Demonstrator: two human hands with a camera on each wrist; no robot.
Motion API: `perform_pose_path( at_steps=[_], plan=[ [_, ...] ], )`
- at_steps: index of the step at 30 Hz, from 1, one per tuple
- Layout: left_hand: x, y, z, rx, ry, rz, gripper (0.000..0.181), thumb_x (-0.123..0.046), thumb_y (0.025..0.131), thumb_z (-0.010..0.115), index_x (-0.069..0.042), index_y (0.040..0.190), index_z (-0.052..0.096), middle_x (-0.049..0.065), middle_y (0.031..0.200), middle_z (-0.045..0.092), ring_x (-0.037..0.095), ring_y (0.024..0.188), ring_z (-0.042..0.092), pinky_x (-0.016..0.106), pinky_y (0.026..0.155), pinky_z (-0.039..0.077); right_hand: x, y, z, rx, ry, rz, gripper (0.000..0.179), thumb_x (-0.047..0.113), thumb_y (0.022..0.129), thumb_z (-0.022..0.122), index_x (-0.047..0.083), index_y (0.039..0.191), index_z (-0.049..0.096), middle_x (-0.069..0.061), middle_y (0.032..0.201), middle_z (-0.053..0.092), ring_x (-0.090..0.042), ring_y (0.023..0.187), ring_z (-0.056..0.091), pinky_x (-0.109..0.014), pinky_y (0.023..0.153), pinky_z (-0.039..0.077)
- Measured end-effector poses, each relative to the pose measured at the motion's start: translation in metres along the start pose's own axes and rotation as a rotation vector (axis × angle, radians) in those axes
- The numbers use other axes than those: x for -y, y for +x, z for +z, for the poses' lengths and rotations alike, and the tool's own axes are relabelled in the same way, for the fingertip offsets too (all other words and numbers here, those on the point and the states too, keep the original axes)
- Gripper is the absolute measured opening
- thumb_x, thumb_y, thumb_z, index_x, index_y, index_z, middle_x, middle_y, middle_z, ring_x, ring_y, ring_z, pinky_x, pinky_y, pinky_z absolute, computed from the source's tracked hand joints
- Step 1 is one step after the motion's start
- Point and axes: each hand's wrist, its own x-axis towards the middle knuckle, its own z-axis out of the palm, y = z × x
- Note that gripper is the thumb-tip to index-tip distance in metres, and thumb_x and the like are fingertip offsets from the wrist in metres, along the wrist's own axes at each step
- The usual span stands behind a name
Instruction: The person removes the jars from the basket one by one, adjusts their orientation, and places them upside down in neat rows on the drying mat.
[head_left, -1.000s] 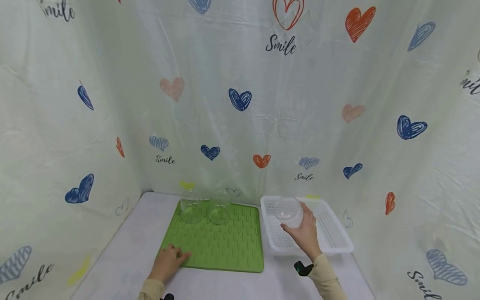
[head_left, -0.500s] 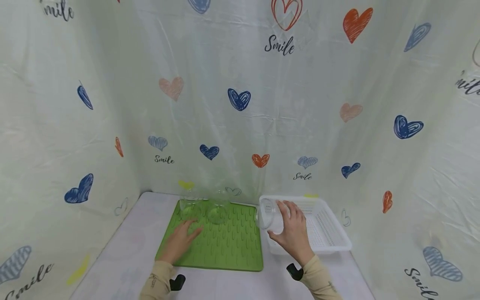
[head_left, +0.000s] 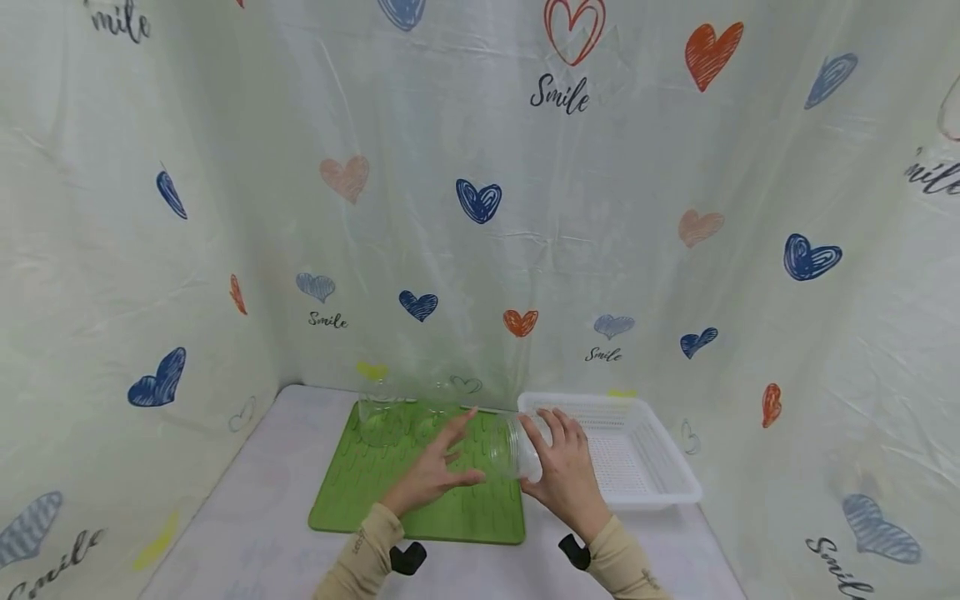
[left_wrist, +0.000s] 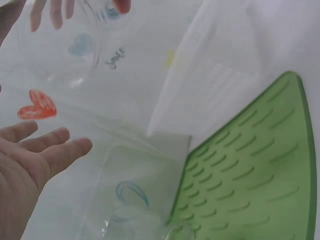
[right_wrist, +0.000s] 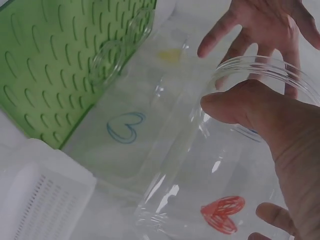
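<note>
My right hand grips a clear glass jar tilted on its side above the mat's right edge, its ridged mouth facing left. In the right wrist view the thumb lies near the jar's rim. Just left of that mouth, my left hand reaches up with fingers spread, apart from the glass. Two more clear jars, a left one and a right one, stand on the back of the green ridged mat. The left hand partly covers the right one.
A white perforated plastic basket sits right of the mat, near the back of the table. The white tabletop extends left of and in front of the mat. A curtain printed with hearts hangs behind and at both sides.
The right hand has carried the jar left from above the basket, tipping it so its mouth points left. My left hand has risen from the mat's front left and moved right toward the jar.
</note>
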Motion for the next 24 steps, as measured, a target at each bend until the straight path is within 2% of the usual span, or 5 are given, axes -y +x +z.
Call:
perform_pose_path(
  at_steps=[4,9,12,20,24],
  plan=[
    [0.0,0.003,0.01,0.028,-0.03,0.024,0.09,-0.031,0.085,0.075,-0.028,0.155,0.018,0.008,0.161,0.015,0.041,0.141,0.03,0.059,0.107,0.039,0.006,-0.001,0.001,0.021,0.024,-0.025,0.108,0.048,0.048,0.09,0.021,0.143,0.045,-0.016,0.133,0.05,-0.039,0.124,0.047,-0.057,0.097,0.044],
    [0.0,0.004,0.017,0.044,-0.051,0.002,0.085,-0.033,0.086,0.074,-0.033,0.153,0.022,0.002,0.16,0.019,0.034,0.14,0.035,0.05,0.106,0.044,0.01,-0.003,0.002,0.052,0.02,-0.031,0.111,0.049,0.047,0.091,0.022,0.143,0.044,-0.016,0.134,0.05,-0.038,0.124,0.047,-0.056,0.097,0.044],
    [0.0,0.004,0.017,0.039,-0.059,0.001,0.083,-0.031,0.086,0.073,-0.035,0.153,0.023,0.002,0.16,0.019,0.034,0.139,0.036,0.047,0.104,0.047,0.012,-0.003,0.003,0.063,0.02,-0.033,0.112,0.05,0.046,0.092,0.022,0.143,0.043,-0.016,0.134,0.05,-0.038,0.124,0.046,-0.055,0.098,0.044],
    [0.001,0.002,0.016,0.01,-0.077,-0.004,0.078,-0.027,0.087,0.073,-0.03,0.151,0.03,0.002,0.156,0.026,0.038,0.137,0.037,0.041,0.099,0.051,0.02,-0.002,0.005,0.065,0.023,-0.045,0.114,0.051,0.045,0.092,0.019,0.144,0.044,-0.017,0.134,0.051,-0.039,0.125,0.048,-0.054,0.094,0.048],
    [0.002,0.001,0.014,0.0,-0.077,0.003,0.078,-0.024,0.086,0.074,-0.03,0.151,0.03,0.007,0.156,0.026,0.043,0.135,0.037,0.044,0.096,0.053,0.023,-0.001,0.006,0.049,0.03,-0.043,0.114,0.05,0.045,0.093,0.019,0.144,0.044,-0.017,0.135,0.051,-0.04,0.124,0.048,-0.054,0.094,0.047]
  ],
)
